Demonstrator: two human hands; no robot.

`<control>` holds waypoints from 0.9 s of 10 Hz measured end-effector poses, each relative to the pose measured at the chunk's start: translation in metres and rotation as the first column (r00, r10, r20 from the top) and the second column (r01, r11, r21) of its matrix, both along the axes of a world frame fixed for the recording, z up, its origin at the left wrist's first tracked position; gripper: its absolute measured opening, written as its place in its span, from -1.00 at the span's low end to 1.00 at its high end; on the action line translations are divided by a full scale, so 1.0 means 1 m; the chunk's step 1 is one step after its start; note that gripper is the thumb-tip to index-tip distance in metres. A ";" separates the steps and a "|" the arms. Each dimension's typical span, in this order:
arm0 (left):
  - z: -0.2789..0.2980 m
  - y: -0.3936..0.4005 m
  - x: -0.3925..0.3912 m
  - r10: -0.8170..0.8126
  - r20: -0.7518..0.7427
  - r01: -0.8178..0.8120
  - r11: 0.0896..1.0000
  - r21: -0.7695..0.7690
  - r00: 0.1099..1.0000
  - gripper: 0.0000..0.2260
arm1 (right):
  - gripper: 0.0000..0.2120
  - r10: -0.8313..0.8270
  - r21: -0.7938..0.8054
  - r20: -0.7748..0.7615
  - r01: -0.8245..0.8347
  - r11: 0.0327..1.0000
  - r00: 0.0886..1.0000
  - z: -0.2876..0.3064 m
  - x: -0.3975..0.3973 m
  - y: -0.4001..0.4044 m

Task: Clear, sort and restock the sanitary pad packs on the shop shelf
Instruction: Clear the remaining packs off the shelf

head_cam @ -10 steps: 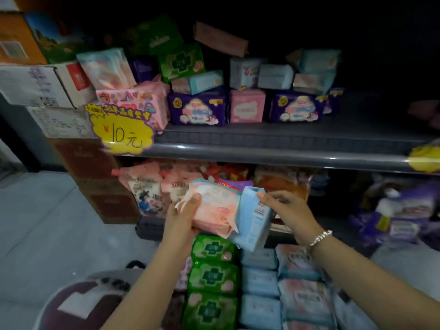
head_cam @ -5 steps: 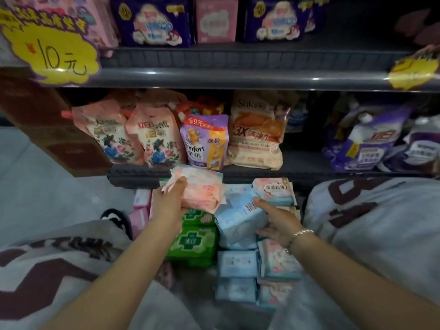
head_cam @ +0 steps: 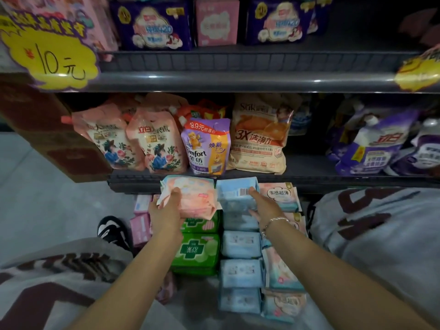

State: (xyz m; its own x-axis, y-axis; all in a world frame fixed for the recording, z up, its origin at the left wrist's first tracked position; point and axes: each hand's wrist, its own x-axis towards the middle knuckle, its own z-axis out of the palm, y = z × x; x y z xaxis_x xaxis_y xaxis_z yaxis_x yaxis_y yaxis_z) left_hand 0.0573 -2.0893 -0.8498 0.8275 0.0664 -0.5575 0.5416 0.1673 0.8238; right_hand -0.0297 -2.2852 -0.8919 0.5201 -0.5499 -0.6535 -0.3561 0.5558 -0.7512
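Observation:
My left hand (head_cam: pixel 166 208) grips a pink sanitary pad pack (head_cam: pixel 195 198) held just above the green packs (head_cam: pixel 196 252) on the floor. My right hand (head_cam: pixel 263 204) holds a light blue pack (head_cam: pixel 234 192) with a barcode, at the top of a row of blue packs (head_cam: pixel 240 272). To the right lie pink and white packs (head_cam: pixel 278 195) in another row. More pad packs, purple (head_cam: pixel 152 25) and pink (head_cam: pixel 215 20), stand on the upper shelf (head_cam: pixel 238 79).
Detergent refill pouches (head_cam: pixel 154 141) and a purple softener bag (head_cam: pixel 206 146) fill the middle shelf. A yellow price tag (head_cam: pixel 47 55) hangs at the upper left. My knees in grey patterned trousers (head_cam: pixel 381 234) flank the floor piles, and a black shoe (head_cam: pixel 112 229) shows at left.
The view has dropped from the upper shelf toward the floor. Both hands have carried their packs down to the rows on the floor, the blue pack now over the blue row.

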 end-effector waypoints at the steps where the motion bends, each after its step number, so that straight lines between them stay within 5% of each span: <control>1: -0.008 -0.002 0.007 0.007 -0.001 -0.007 1.000 -0.001 1.000 -0.37 | -0.47 0.000 -0.043 -0.009 0.000 0.999 1.000 -0.010 0.020 -0.007; 2: -0.014 -0.003 0.011 0.005 -0.002 -0.005 1.000 0.001 1.000 -0.38 | -0.39 0.052 -0.106 -0.091 -0.061 0.992 0.994 -0.019 0.033 -0.018; 4: -0.016 -0.007 0.014 0.012 -0.014 -0.013 0.997 -0.080 1.000 -0.38 | -0.61 0.197 -0.285 -0.295 -0.283 0.916 0.935 -0.027 0.040 -0.029; 6: -0.012 -0.019 0.009 -0.033 0.012 0.034 0.995 -0.095 0.999 -0.35 | -0.51 0.142 -0.445 -0.396 -0.325 0.835 0.907 0.003 0.034 -0.023; 7: -0.005 -0.029 0.002 -0.080 0.028 0.082 0.992 -0.098 0.996 -0.42 | -0.59 0.219 -0.537 -0.193 -0.290 0.792 0.956 0.035 0.028 -0.014; 9: 0.021 -0.051 -0.015 -0.217 0.050 0.222 0.932 -0.286 0.975 -0.50 | -0.42 0.650 -0.451 -0.070 -0.605 0.656 0.757 0.094 0.013 -0.012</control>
State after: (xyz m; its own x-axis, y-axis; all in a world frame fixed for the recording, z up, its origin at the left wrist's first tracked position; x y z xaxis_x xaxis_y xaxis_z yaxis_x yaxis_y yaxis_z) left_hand 0.0421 -2.1401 -0.8285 0.8128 -0.2790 -0.5114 0.5780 0.2769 0.7676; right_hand -0.0168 -2.2975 -0.7979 0.8880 -0.2736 -0.3696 -0.4200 -0.1552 -0.8942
